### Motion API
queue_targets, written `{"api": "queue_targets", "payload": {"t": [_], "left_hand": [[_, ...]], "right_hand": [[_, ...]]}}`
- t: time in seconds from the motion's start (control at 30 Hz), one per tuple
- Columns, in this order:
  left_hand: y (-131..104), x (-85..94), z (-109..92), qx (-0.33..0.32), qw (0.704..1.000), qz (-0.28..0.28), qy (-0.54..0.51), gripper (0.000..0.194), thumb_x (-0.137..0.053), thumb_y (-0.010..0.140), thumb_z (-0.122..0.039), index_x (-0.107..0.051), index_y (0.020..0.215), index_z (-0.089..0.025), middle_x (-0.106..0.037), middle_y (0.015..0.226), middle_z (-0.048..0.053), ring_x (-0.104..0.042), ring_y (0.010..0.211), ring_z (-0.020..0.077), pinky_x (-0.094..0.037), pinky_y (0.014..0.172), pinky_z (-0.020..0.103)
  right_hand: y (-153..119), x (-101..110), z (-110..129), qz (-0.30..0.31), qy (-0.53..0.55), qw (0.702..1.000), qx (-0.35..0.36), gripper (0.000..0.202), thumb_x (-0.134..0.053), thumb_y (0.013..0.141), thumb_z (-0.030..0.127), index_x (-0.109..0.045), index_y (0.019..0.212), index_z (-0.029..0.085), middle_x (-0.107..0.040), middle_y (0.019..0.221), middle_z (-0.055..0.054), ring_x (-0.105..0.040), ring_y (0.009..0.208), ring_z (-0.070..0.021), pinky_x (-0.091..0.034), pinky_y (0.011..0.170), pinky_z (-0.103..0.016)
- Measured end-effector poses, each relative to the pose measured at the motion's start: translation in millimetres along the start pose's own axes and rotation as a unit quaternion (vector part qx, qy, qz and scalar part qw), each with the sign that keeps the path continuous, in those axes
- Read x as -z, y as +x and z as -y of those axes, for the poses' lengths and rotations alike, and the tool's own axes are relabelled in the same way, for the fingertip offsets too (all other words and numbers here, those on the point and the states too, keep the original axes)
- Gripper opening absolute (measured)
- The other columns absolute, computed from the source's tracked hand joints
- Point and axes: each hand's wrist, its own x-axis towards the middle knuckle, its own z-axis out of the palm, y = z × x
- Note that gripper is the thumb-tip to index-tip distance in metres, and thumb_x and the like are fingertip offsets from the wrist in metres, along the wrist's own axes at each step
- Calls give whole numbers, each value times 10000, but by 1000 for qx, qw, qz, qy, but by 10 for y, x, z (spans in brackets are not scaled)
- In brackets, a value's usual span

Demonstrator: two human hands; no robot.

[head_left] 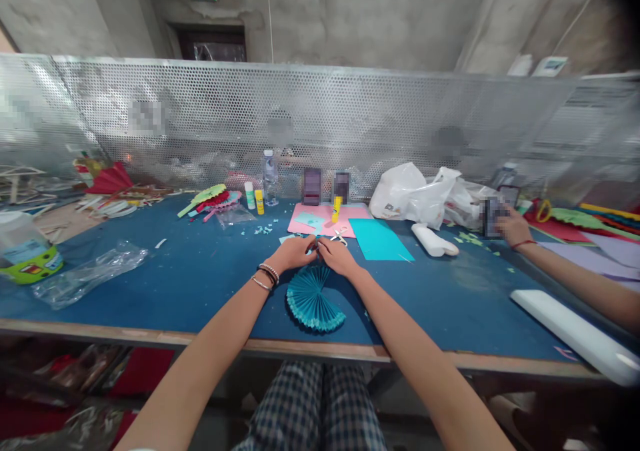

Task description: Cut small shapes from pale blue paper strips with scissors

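Note:
My left hand [299, 251] and my right hand [336, 254] meet above the middle of the table's near half. Their fingers are closed and pinched together at the tips. A hint of teal shows between them, but the small thing they pinch is mostly hidden. Just below my hands lies a teal pleated paper fan [313, 304], spread into most of a circle with a pale fringed rim. White-handled scissors [340, 238] rest right beyond my right fingers. A pink sheet [323, 228] lies behind, carrying a yellow glue stick [337, 209] and light blue paper [309, 220].
To the right lie a turquoise sheet [381, 239], a white case-like object [433, 240] and white plastic bags [415, 194]. A co-worker's hand [513, 226] holds a phone-like object. Left are glue sticks [259, 202], a bottle [270, 178], paper fans [210, 199] and clear plastic wrap [93, 274].

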Motion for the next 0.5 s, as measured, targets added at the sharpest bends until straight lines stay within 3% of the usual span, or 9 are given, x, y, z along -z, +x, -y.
{"api": "queue_targets", "payload": {"t": [0.5], "left_hand": [[12,-19,12,0,1000,6,-12,267,-473,858,-290,-511,1069,-132,-563,1020,73,-572,854,172,-485,734,363]], "right_hand": [[1,-1,-14,11,12,1000,-7,243,-462,866,292,-525,1041,135,-562,1001,-61,-565,839,-150,-479,730,-344]]}}
